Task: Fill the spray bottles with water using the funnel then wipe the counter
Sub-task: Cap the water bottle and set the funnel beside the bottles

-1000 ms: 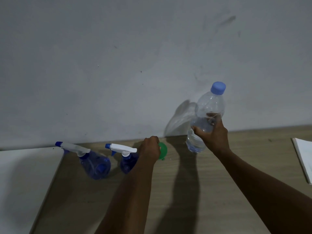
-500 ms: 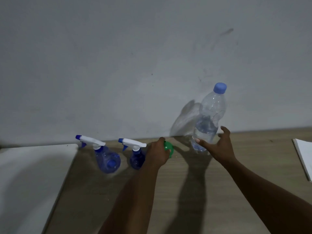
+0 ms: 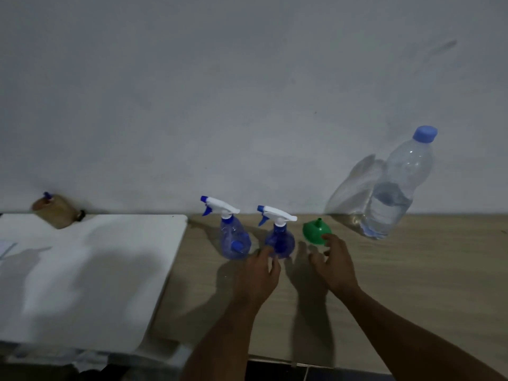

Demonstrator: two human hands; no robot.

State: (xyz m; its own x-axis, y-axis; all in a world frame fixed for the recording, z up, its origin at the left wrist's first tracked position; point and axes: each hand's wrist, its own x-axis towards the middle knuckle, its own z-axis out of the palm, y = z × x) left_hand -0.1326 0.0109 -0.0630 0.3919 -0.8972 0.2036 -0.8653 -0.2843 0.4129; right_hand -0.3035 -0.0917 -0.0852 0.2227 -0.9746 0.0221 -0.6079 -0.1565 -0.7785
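Observation:
Two blue spray bottles with white trigger heads stand side by side on the wooden counter [image 3: 412, 270]: the left spray bottle [image 3: 233, 240] and the right spray bottle [image 3: 280, 240]. A green funnel [image 3: 316, 232] rests upside down just right of them. A clear water bottle [image 3: 393, 193] with a blue cap, about half full, stands by the wall at the right. My left hand [image 3: 258, 273] is open, its fingertips at the base of the right spray bottle. My right hand [image 3: 334, 262] is open, one fingertip touching the funnel's rim.
A white board or table top [image 3: 82, 270] adjoins the counter on the left. A brownish bottle with a blue tip [image 3: 55, 210] lies at its far edge by the grey wall. The counter's front edge runs along the bottom, with dark floor below.
My right hand let go of the water bottle, which now stands by the wall, and moved left to the funnel. My left hand released the funnel and shifted to the right spray bottle.

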